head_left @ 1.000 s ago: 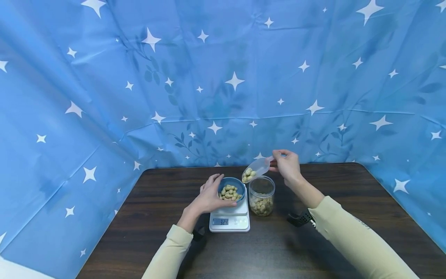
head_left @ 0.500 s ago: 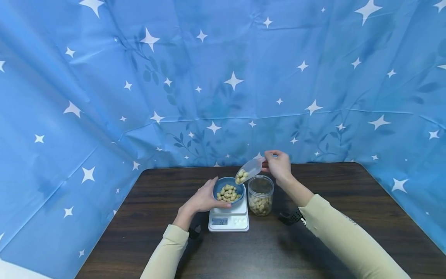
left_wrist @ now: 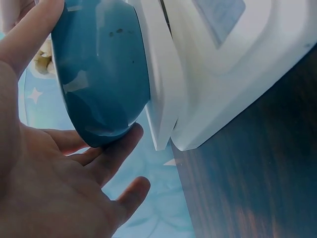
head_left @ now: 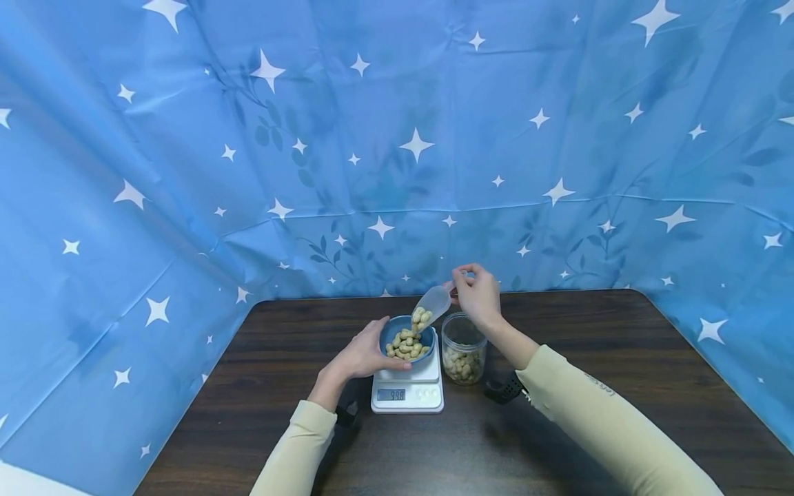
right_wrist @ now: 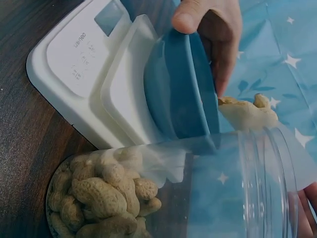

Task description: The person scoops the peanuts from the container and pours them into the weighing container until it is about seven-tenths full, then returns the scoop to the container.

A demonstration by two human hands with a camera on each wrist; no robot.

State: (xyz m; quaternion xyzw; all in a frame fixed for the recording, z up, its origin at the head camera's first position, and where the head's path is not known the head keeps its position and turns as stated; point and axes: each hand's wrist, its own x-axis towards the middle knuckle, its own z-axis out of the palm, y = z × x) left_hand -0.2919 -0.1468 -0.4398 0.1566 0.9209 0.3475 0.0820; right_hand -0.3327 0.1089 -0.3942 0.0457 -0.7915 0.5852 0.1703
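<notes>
A blue bowl [left_wrist: 101,69] of unshelled peanuts [head_left: 404,343] sits on a white kitchen scale [head_left: 428,398] with a lit display. My left hand [head_left: 362,353] holds the bowl from its left side, thumb at the near rim and fingers round the far side. My right hand [head_left: 479,296] pinches the handle of a translucent scoop [head_left: 438,300]. Tilted down to the left, the scoop has its tip over the bowl's right part, with peanuts at its lip. Right beside the scale stands an open clear jar [head_left: 464,337], partly filled with peanuts [right_wrist: 101,198], below the right hand.
All of this stands on a dark wooden table [head_left: 248,427], toward its back edge. A blue curtain [head_left: 372,172] with white stars hangs behind it. Black wrist-worn devices show at both wrists, one a dark strap [head_left: 504,389] under the right forearm.
My right hand has moved left with the scoop, from above the jar to over the bowl, tipping it further. The scale's reading has changed. The left hand shifted slightly left with the bowl, then stayed.
</notes>
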